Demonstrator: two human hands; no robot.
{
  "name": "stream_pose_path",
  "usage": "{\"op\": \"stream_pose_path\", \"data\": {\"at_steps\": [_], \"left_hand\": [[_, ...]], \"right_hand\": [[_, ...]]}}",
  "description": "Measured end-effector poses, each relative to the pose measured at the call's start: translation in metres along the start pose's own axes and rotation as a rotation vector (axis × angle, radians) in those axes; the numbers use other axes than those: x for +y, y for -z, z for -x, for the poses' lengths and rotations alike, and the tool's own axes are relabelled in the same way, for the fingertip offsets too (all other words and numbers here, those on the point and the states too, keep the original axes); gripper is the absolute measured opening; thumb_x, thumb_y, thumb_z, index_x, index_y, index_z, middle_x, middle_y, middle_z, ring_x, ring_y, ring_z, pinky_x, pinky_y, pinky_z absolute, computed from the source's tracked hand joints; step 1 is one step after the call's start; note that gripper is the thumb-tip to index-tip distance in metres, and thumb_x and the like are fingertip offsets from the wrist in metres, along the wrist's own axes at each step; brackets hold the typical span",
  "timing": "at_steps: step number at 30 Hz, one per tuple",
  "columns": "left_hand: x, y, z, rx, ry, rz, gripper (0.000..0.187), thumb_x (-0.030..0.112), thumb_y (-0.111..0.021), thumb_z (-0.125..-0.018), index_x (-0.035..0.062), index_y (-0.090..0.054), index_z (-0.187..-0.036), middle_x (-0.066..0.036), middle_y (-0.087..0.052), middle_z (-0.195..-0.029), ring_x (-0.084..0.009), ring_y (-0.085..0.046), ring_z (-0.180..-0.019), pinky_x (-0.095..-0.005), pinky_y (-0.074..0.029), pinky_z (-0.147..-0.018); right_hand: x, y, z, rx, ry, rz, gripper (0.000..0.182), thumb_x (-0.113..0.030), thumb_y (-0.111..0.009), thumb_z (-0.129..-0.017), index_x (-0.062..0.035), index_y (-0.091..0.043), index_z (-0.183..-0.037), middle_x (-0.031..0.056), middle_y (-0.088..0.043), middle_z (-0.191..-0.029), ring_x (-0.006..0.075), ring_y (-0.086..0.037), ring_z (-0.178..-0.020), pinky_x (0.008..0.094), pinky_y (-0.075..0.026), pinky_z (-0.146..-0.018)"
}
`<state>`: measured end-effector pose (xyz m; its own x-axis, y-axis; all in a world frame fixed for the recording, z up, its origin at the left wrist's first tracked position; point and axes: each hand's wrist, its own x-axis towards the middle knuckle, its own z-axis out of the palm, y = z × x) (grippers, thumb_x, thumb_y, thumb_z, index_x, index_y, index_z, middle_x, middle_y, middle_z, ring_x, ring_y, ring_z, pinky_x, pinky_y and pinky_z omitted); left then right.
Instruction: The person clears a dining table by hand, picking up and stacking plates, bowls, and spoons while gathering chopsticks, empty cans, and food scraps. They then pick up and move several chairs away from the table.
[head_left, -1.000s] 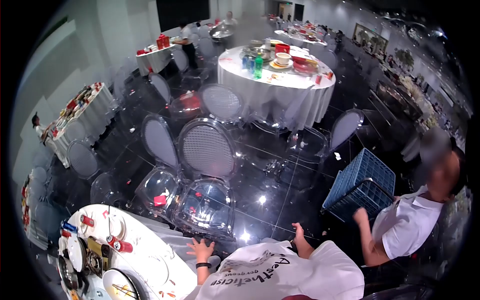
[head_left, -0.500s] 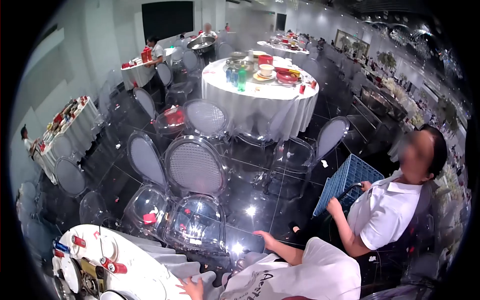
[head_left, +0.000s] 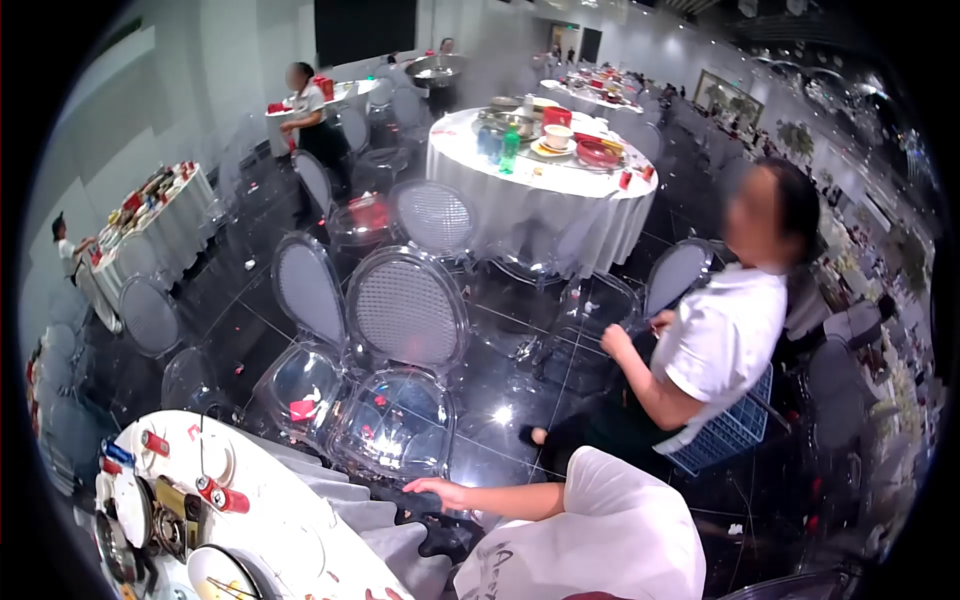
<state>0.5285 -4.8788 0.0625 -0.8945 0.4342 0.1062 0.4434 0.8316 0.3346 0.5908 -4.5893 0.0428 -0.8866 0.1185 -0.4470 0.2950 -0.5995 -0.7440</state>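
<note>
My right hand point(head_left: 437, 492) reaches leftward, fingers stretched out and holding nothing. It hangs over the gap between the clear chairs and a round table point(head_left: 275, 520) with a white cloth. I cannot see my left hand. On that table lie red cans point(head_left: 231, 500), a blue can point(head_left: 118, 453), a portable gas stove point(head_left: 178, 518), a white plate point(head_left: 133, 508) and a dish with chopsticks point(head_left: 222, 574). Nearest to my right hand is a transparent chair point(head_left: 393, 425) with red scraps on its seat.
To my right stands a co-worker point(head_left: 725, 340) in a white shirt, with a blue crate point(head_left: 722, 442) behind. Ahead is another round table point(head_left: 470, 165) carrying dishes and bottles. Litter dots the dark tiled floor point(head_left: 500, 440). Other people work at the left-hand tables.
My right hand has moved left towards the table, and my left hand has dropped out of view. The co-worker has turned and stepped closer, with the crate now behind them.
</note>
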Motion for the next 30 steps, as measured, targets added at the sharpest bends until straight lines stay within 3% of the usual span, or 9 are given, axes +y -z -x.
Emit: {"op": "stream_pose_path", "data": {"at_steps": [4,5,7,10,13,19,23,25,30], "left_hand": [[-0.006,0.000,0.006,0.024,0.058,0.041,0.047,0.042,-0.054,-0.082,0.0055,-0.055,-0.111,-0.028,-0.046,-0.113,-0.0429,-0.044,-0.104,-0.0468,-0.039,-0.088],[-0.008,0.000,0.010,0.035,0.081,0.063,0.046,0.042,-0.054,-0.083,0.0051,-0.055,-0.111,-0.027,-0.046,-0.112,-0.0418,-0.045,-0.103,-0.0459,-0.040,-0.087],[-0.015,-0.003,0.023,0.069,0.151,0.125,0.045,0.041,-0.053,-0.083,0.0042,-0.054,-0.110,-0.025,-0.047,-0.109,-0.0396,-0.046,-0.100,-0.0440,-0.041,-0.084],[-0.037,-0.003,0.047,0.194,0.362,0.286,0.044,0.040,-0.052,-0.083,0.0028,-0.053,-0.108,-0.023,-0.049,-0.106,-0.0363,-0.048,-0.095,-0.0411,-0.043,-0.080],[-0.074,-0.007,0.097,0.435,0.787,0.577,0.043,0.039,-0.051,-0.083,0.0015,-0.052,-0.106,-0.020,-0.050,-0.102,-0.0329,-0.050,-0.091,-0.0382,-0.045,-0.076],[-0.106,-0.028,0.185,0.776,1.392,1.274,0.042,0.036,-0.048,-0.084,-0.0012,-0.050,-0.102,-0.015,-0.053,-0.095,-0.0263,-0.054,-0.082,-0.0325,-0.049,-0.067],[-0.122,-0.038,0.211,0.901,1.473,1.476,0.041,0.035,-0.046,-0.084,-0.0031,-0.049,-0.099,-0.012,-0.054,-0.090,-0.0219,-0.057,-0.076,-0.0287,-0.052,-0.062],[-0.124,-0.038,0.214,1.007,1.403,1.622,0.039,0.022,-0.048,-0.083,0.0126,-0.030,-0.116,-0.013,-0.044,-0.099,-0.0285,-0.054,-0.081,-0.0402,-0.051,-0.066],[-0.125,-0.031,0.220,1.162,1.277,1.678,0.052,0.014,-0.044,-0.081,0.0150,-0.026,-0.129,-0.014,-0.045,-0.112,-0.0310,-0.054,-0.087,-0.0429,-0.049,-0.070]], "right_hand": [[0.011,-0.017,0.009,-0.011,-0.041,-0.063,0.036,-0.031,-0.047,-0.085,-0.0176,-0.059,-0.116,0.0034,-0.044,-0.131,0.0231,-0.036,-0.122,0.0532,-0.044,-0.070],[0.014,-0.018,0.014,0.019,-0.001,-0.040,0.039,-0.029,-0.046,-0.087,-0.0155,-0.054,-0.122,0.0050,-0.051,-0.123,0.0173,-0.049,-0.112,0.0327,-0.050,-0.054],[0.014,-0.019,0.027,0.028,-0.062,-0.101,0.039,-0.028,-0.046,-0.086,-0.0153,-0.054,-0.122,0.0058,-0.048,-0.127,0.0178,-0.040,-0.123,0.0361,-0.052,-0.066],[0.045,0.000,0.024,-0.039,0.361,0.108,0.038,-0.033,-0.048,-0.085,-0.0174,-0.057,-0.118,0.0020,-0.050,-0.122,0.0165,-0.041,-0.119,0.0443,-0.048,-0.061],[0.039,-0.006,0.033,-0.003,0.041,-0.081,0.038,-0.034,-0.048,-0.085,-0.0172,-0.056,-0.118,0.0015,-0.049,-0.125,0.0178,-0.038,-0.122,0.0497,-0.043,-0.068],[0.043,-0.030,0.022,0.010,-0.119,-0.111,0.038,-0.035,-0.048,-0.086,-0.0167,-0.056,-0.119,0.0007,-0.045,-0.131,0.0202,-0.031,-0.127,0.0606,-0.033,-0.082],[0.047,-0.048,0.012,-0.011,-0.176,-0.086,0.039,-0.035,-0.048,-0.086,-0.0163,-0.055,-0.119,0.0002,-0.043,-0.135,0.0219,-0.026,-0.131,0.0679,-0.026,-0.091],[0.048,-0.054,0.010,-0.029,-0.184,-0.062,0.039,-0.035,-0.048,-0.086,-0.0160,-0.055,-0.119,0.0001,-0.042,-0.136,0.0218,-0.025,-0.132,0.0702,-0.025,-0.092],[0.056,-0.050,0.004,-0.057,-0.205,-0.079,0.037,-0.033,-0.048,-0.085,-0.0160,-0.056,-0.117,-0.0001,-0.046,-0.132,0.0199,-0.031,-0.129,0.0682,-0.029,-0.092]]}}
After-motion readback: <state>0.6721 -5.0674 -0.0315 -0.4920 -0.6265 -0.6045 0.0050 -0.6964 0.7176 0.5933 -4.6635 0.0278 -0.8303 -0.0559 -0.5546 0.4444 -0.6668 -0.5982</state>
